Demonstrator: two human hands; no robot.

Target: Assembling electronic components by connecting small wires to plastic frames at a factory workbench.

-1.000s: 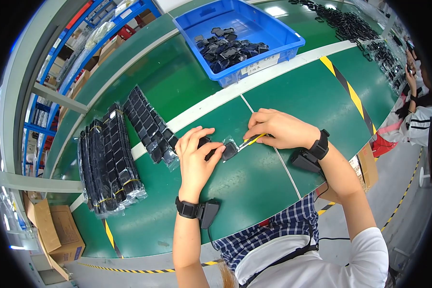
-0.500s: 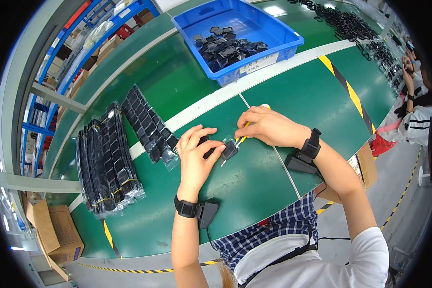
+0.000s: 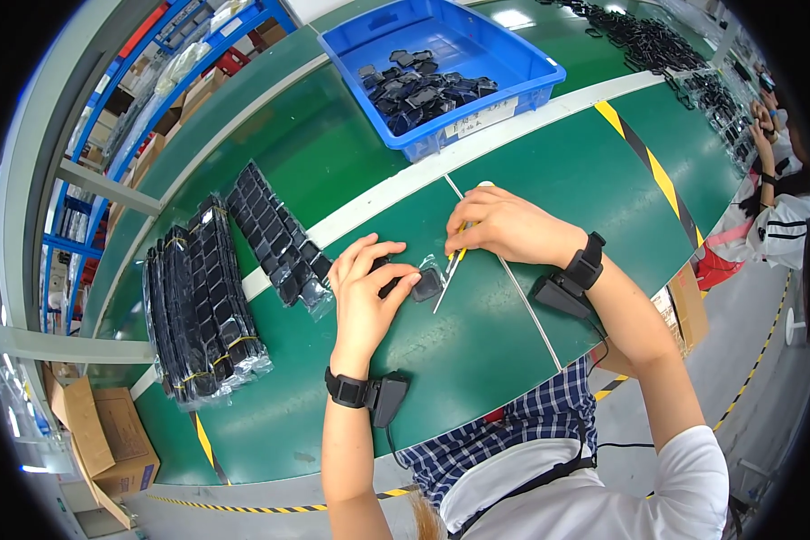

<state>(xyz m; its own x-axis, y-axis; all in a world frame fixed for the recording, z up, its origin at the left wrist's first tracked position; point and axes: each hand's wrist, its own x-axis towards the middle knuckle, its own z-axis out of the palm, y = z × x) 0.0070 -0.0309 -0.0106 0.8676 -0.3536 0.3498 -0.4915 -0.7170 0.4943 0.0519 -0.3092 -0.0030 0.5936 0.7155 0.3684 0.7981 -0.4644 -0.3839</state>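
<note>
Left hand pinned small black part on green table; right hand, gripping yellow tool, slid closer since second ago, tip nearly on part.

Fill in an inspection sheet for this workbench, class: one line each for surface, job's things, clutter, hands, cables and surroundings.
Surface: green bench top with white and yellow-black stripes.
Job's things: small black part in a clear wrapper, under the left fingertips; thin yellow-handled tool beside it.
Clutter: blue bin holding black parts; banded trays of black parts at the left.
Hands: left hand presses on the part; right hand grips the tool. Both wrists carry black devices.
Cables: thin black lead from the left wrist device.
Surroundings: blue shelving, cardboard boxes, another person at the right.
</note>
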